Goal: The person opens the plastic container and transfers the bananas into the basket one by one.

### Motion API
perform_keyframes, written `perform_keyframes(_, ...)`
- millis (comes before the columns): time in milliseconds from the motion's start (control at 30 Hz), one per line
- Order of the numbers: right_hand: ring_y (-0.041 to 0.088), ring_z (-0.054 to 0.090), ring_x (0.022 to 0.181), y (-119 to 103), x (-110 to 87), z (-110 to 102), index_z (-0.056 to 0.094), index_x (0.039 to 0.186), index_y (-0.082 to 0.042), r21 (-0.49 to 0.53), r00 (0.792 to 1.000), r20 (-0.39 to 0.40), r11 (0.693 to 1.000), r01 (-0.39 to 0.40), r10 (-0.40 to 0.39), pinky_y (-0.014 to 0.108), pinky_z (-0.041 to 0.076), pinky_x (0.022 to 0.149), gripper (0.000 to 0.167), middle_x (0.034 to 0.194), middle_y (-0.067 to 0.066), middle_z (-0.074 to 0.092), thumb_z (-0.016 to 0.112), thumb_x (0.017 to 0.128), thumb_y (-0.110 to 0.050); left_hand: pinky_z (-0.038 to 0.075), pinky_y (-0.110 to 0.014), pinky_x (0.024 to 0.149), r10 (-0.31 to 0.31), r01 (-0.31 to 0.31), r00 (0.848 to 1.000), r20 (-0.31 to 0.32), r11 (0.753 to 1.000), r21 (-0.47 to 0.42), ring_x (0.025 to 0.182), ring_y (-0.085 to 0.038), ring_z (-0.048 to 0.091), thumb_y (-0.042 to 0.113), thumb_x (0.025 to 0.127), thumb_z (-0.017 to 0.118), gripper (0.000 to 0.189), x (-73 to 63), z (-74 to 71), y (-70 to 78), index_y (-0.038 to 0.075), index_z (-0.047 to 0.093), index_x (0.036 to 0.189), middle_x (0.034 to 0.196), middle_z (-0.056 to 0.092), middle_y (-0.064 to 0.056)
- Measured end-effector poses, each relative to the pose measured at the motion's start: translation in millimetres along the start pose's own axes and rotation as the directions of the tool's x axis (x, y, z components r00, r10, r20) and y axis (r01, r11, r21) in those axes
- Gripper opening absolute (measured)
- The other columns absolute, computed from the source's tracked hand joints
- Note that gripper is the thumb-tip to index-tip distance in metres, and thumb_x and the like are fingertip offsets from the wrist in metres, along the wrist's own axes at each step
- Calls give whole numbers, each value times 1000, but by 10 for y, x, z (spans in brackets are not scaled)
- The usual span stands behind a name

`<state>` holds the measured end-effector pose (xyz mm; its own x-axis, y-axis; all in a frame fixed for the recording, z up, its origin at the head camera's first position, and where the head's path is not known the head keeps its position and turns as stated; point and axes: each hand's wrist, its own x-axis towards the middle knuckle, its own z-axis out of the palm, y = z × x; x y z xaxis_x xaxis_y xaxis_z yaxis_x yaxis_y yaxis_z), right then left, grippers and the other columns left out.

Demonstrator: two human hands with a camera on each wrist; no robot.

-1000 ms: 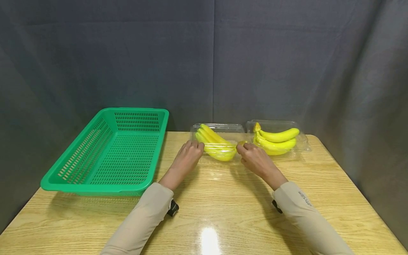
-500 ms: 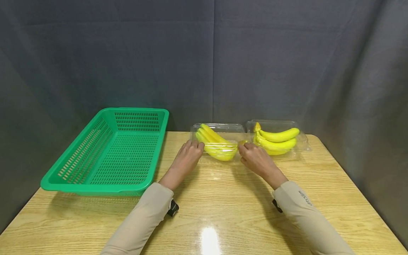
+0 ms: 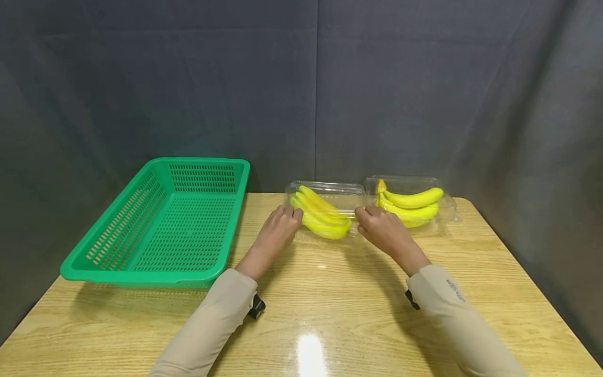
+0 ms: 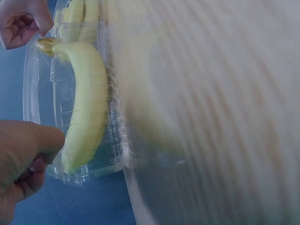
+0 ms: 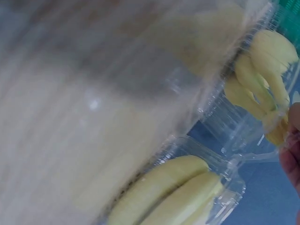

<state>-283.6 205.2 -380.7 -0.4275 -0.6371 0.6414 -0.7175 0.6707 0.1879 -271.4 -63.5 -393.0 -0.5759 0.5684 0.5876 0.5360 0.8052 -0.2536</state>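
Note:
A clear plastic clamshell container (image 3: pixel 325 187) with a bunch of bananas (image 3: pixel 325 222) in it lies at the back middle of the table. My left hand (image 3: pixel 282 224) pinches its near rim at the left corner. At the right corner of that rim, my right hand (image 3: pixel 380 226) pinches the plastic, with its fingertips over the banana stem end in the head view. The left wrist view shows the curled left fingers (image 4: pixel 49 140) at the rim, below the banana stem. In the right wrist view, the right fingers (image 5: pixel 291 152) are partly cut off by the frame.
Just right of it stands a second clear clamshell container (image 3: pixel 445 184) with a bunch of bananas (image 3: pixel 412 209). A large green slotted basket (image 3: pixel 141 278) takes up the left of the wooden table (image 3: pixel 325 293). A grey curtain (image 3: pixel 235 94) hangs behind.
My right hand has shifted slightly to the right along the near rim and hides the banana stem end. The container has moved a little to the right. My left hand has hardly moved.

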Motion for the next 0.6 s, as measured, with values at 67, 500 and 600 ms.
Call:
perform_keyframes(67,15,34,48,7,-27,18,47,79,-3,-7,1000,-12,1000,14,-14,27,30,36,20,61,3,37,64,76,8,49,-30,57,6,-6,1000,-1,1000,0,64,-25,57,-13,85,63,11,-3,2,3,-2,59,84,77,61,-16)
perform_keyframes(500,15,31,49,19,-55,34,44,72,-4,-21,993,-106,998,59,-61,26,28,37,21,61,3,34,60,76,9,50,-32,57,-22,22,1000,-18,999,-28,65,-26,56,-13,84,64,10,-18,-6,11,-3,61,86,77,61,-17)
perform_keyframes(600,14,31,50,21,-55,30,45,71,-4,-22,991,-117,998,63,-65,25,27,37,22,61,3,35,62,76,9,50,-33,58,-37,35,999,-17,998,-60,65,-27,56,-14,83,64,12,-21,-13,13,-3,61,87,78,61,-17)
